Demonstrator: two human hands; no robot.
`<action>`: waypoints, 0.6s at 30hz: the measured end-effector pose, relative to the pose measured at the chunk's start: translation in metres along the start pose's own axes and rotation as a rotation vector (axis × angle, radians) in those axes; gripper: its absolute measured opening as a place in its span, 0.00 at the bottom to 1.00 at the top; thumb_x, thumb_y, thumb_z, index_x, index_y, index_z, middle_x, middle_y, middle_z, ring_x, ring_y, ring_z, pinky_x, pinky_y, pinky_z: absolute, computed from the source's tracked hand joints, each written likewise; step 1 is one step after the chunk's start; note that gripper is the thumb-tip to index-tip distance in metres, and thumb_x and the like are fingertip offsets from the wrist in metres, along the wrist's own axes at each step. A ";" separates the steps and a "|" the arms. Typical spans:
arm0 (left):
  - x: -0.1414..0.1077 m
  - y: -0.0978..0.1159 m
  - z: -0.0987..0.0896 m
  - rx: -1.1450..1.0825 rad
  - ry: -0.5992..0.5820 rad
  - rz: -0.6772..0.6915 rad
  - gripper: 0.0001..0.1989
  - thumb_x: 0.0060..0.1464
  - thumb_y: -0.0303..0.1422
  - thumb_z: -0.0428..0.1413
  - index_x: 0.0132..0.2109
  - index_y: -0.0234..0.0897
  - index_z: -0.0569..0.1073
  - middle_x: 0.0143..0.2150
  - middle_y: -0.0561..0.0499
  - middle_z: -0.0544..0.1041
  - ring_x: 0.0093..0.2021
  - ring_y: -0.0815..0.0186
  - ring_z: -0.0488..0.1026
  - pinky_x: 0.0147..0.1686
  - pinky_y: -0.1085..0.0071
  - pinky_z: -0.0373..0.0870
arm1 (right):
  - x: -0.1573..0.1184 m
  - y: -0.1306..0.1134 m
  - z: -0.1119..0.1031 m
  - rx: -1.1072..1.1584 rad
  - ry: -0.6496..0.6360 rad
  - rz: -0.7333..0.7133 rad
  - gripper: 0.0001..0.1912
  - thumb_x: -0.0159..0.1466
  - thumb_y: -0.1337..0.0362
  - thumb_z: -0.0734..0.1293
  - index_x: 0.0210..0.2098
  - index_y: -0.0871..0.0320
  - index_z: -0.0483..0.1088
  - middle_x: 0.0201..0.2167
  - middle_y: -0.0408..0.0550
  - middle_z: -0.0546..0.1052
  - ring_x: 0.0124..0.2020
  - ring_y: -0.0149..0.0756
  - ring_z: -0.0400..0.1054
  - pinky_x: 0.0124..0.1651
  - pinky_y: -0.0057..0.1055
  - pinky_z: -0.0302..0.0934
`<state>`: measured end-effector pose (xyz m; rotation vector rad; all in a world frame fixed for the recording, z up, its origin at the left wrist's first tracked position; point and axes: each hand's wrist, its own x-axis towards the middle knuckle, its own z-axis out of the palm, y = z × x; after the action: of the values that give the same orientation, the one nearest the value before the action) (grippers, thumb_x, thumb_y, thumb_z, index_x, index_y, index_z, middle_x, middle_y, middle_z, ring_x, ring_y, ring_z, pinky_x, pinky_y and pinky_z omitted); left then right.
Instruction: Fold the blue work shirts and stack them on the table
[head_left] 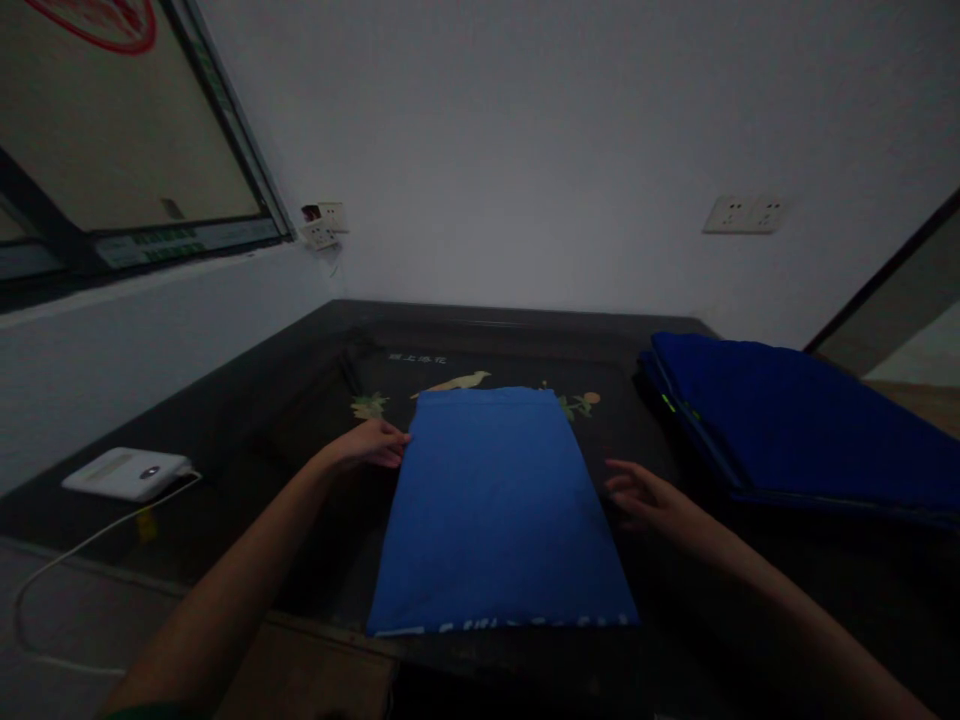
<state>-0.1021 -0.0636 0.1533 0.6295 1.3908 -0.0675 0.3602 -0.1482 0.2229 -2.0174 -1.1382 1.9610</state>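
Observation:
A light-blue folded cloth (499, 510) lies flat on the dark table, its long sides running away from me. Along its near edge shows a strip of white marks. My left hand (373, 443) is at the cloth's upper left edge, fingers closed together with the tips on that edge. To the right of the cloth, my right hand (641, 495) hovers a small gap away from its side. Its fingers are loosely bent and apart, with nothing in them.
A pile of darker blue folded cloth (802, 420) lies on the right of the black table (480, 330), which has a printed bird and flowers. At the left is a white power bank (127, 473) with a white cable (67, 550). Walls and a window (135, 120) stand behind.

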 end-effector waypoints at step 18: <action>0.023 0.030 0.058 -0.620 0.188 0.106 0.23 0.49 0.29 0.63 0.52 0.37 0.69 0.34 0.49 0.79 0.29 0.64 0.77 0.34 0.66 0.77 | -0.064 -0.015 0.060 0.213 -0.059 -0.019 0.43 0.58 0.47 0.67 0.67 0.53 0.50 0.60 0.58 0.66 0.59 0.51 0.63 0.59 0.49 0.60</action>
<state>-0.0335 -0.0573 0.1457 0.1894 1.4563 0.5028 0.3072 -0.1982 0.2738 -1.8471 -0.9111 2.0477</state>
